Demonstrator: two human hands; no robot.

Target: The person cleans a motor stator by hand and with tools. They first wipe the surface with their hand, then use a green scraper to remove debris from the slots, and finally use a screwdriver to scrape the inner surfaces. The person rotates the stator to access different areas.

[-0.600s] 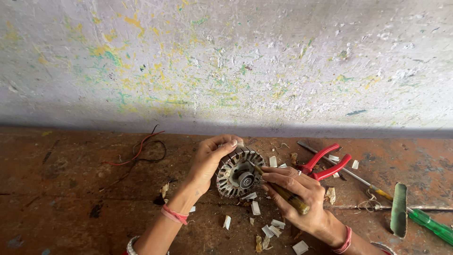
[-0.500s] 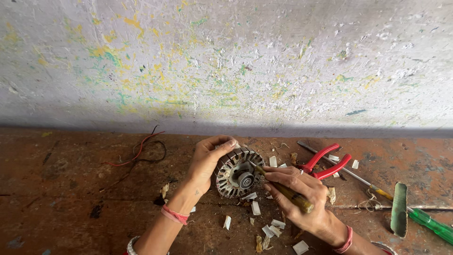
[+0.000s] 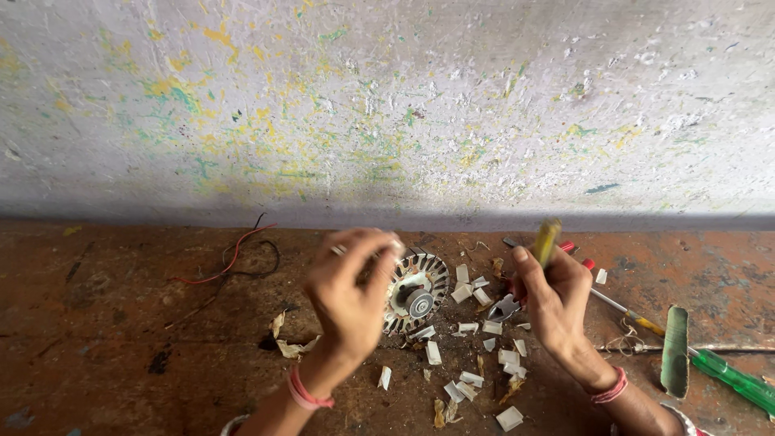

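A round slotted metal motor stator (image 3: 415, 293) with a grey hub lies tilted on the brown floor. My left hand (image 3: 349, 298) grips its left rim, blurred with motion. My right hand (image 3: 552, 298) is lifted just right of the stator and holds a yellow-handled tool (image 3: 547, 240) upright, its tip hidden by the fingers. Red-handled pliers (image 3: 517, 299) lie beneath my right hand, mostly covered.
Several white paper scraps (image 3: 476, 355) litter the floor around the stator. Red and black wires (image 3: 234, 258) lie at the left. A green-handled screwdriver (image 3: 731, 379) and a green strip (image 3: 675, 350) lie at the right. A paint-spattered wall (image 3: 387, 105) rises behind.
My right hand has pulled the yellow-handled tool out of the stator and raised it upright to the right. My left hand has shifted on the rim and tilted the stator.
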